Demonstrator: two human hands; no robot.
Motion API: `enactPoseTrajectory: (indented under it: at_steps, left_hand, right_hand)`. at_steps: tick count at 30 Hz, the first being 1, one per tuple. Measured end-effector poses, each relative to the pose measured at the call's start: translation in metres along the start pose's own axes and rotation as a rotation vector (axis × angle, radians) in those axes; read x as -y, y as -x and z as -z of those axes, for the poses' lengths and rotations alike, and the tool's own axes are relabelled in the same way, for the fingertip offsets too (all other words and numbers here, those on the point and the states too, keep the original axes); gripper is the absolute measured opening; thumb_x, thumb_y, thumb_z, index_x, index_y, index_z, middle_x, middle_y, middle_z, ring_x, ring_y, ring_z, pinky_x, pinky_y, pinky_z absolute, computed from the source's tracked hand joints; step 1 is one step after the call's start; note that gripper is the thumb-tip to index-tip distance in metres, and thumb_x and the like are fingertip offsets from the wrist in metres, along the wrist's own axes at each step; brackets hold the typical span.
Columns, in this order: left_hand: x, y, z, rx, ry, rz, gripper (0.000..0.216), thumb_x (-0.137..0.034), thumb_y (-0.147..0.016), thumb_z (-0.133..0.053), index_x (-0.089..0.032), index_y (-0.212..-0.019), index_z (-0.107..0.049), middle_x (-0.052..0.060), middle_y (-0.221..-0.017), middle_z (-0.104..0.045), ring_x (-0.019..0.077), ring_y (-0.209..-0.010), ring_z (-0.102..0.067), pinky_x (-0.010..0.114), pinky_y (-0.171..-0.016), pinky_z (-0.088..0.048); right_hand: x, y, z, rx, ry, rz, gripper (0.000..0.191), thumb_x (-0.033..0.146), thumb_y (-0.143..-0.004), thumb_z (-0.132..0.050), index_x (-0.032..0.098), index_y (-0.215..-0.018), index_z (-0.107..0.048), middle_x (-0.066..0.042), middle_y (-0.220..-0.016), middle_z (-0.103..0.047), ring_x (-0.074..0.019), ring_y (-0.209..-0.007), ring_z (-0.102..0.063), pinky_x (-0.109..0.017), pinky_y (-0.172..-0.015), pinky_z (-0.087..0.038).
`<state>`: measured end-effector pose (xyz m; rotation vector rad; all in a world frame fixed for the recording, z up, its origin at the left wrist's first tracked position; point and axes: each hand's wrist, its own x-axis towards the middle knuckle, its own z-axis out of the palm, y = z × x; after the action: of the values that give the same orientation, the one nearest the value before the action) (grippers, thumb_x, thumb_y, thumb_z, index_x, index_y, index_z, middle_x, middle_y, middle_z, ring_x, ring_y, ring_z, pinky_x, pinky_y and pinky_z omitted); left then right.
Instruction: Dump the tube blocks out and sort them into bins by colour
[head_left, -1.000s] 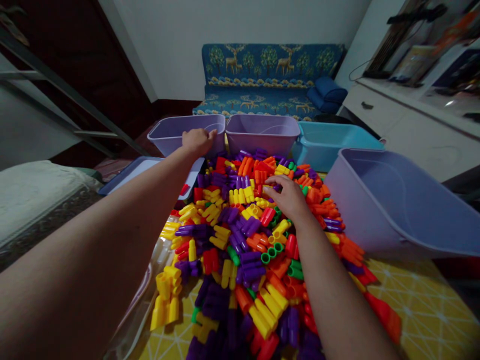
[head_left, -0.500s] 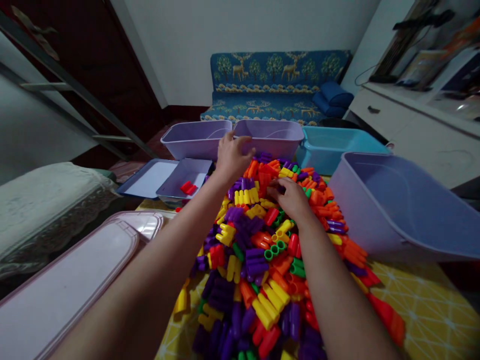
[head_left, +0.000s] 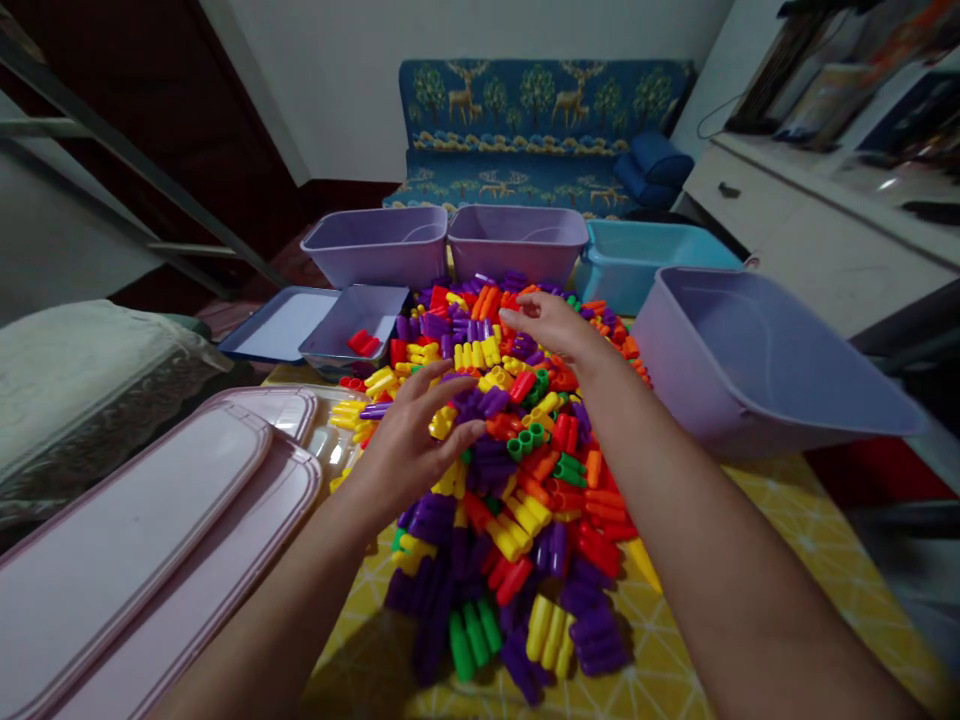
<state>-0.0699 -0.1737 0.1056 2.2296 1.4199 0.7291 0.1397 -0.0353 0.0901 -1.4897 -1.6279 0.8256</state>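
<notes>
A heap of plastic tube-shaped building blocks [head_left: 517,530] in purple, yellow, red, orange and green spreads over the table. My left hand [head_left: 420,430] hovers over the left side of the heap, its fingers spread and nothing in them. Near the heap's far side is my right hand [head_left: 555,325], fingers curved and apart, above red and orange blocks; I see nothing held. Inside a small grey-blue tray [head_left: 319,345] to the left lies a red block [head_left: 364,343].
Two lilac bins [head_left: 375,262] and a turquoise bin [head_left: 622,285] line the back; another large lilac bin [head_left: 697,400] stands at right. Pale lids [head_left: 142,540] lie at left beside a blue-rimmed lid [head_left: 277,320]. Yellow patterned cloth [head_left: 780,600] covers the table.
My left hand has come back from near the bins to the heap's left side. My right hand has moved farther out. The view has tilted down, and blocks at the heap's edges look rearranged.
</notes>
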Motion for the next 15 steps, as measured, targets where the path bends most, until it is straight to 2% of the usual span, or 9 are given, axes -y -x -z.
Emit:
enactPoseTrajectory:
  at_steps: [3, 6, 8, 11, 13, 15]
  left_hand:
    - [0.006, 0.036, 0.0, 0.027, 0.021, -0.057, 0.052, -0.05, -0.086, -0.058, -0.029, -0.133, -0.052, 0.009, -0.149, -0.038, 0.0299, -0.135, -0.039, 0.048, -0.108, -0.039]
    - [0.017, 0.078, -0.003, 0.087, -0.053, -0.149, 0.068, -0.056, -0.08, -0.062, -0.033, -0.141, -0.042, 0.009, -0.154, -0.029, 0.035, -0.139, -0.032, 0.053, -0.108, -0.038]
    - [0.025, 0.103, -0.005, 0.134, -0.122, -0.219, 0.081, -0.064, -0.072, -0.066, -0.036, -0.143, -0.038, 0.008, -0.156, -0.026, 0.0393, -0.14, -0.027, 0.06, -0.108, -0.034]
    - [0.033, 0.133, -0.004, 0.151, -0.207, -0.215, 0.091, -0.061, -0.065, -0.074, -0.038, -0.144, -0.035, 0.007, -0.157, -0.024, 0.0437, -0.142, -0.02, 0.067, -0.107, -0.029]
    - [0.036, 0.148, -0.004, 0.15, -0.248, -0.168, 0.095, -0.05, -0.065, -0.078, -0.037, -0.146, -0.031, 0.009, -0.157, -0.023, 0.0437, -0.142, -0.02, 0.066, -0.107, -0.031]
    - [0.035, 0.158, -0.006, 0.145, -0.282, -0.139, 0.097, -0.043, -0.065, -0.078, -0.035, -0.148, -0.029, 0.01, -0.157, -0.024, 0.0411, -0.141, -0.025, 0.06, -0.106, -0.038]
  right_hand:
    - [0.019, 0.022, 0.004, 0.02, -0.154, 0.082, 0.04, 0.036, -0.079, -0.068, 0.009, -0.108, -0.061, -0.012, -0.11, -0.066, -0.0209, -0.103, -0.062, -0.037, -0.093, -0.048]
    - [0.03, 0.071, 0.014, 0.118, -0.182, 0.109, 0.032, 0.037, -0.084, -0.062, 0.014, -0.106, -0.062, -0.009, -0.105, -0.068, -0.0188, -0.094, -0.066, -0.038, -0.086, -0.052]
    - [0.029, 0.118, 0.026, 0.133, -0.011, 0.158, 0.029, 0.034, -0.086, -0.06, 0.018, -0.11, -0.061, -0.008, -0.105, -0.069, -0.0188, -0.092, -0.067, -0.037, -0.084, -0.054]
    - [0.008, 0.206, 0.049, 0.15, 0.449, 0.373, 0.045, 0.031, -0.084, -0.063, 0.025, -0.128, -0.054, -0.008, -0.128, -0.06, -0.0233, -0.118, -0.057, -0.039, -0.099, -0.047]
    - [-0.02, 0.266, 0.062, 0.129, 0.688, 0.49, 0.056, 0.039, -0.083, -0.064, 0.027, -0.135, -0.049, -0.007, -0.127, -0.061, -0.0236, -0.113, -0.06, -0.034, -0.093, -0.051]
    - [-0.053, 0.317, 0.069, 0.148, 0.819, 0.564, 0.069, 0.056, -0.082, -0.059, 0.025, -0.141, -0.044, -0.006, -0.118, -0.067, -0.022, -0.1, -0.066, -0.027, -0.078, -0.055]
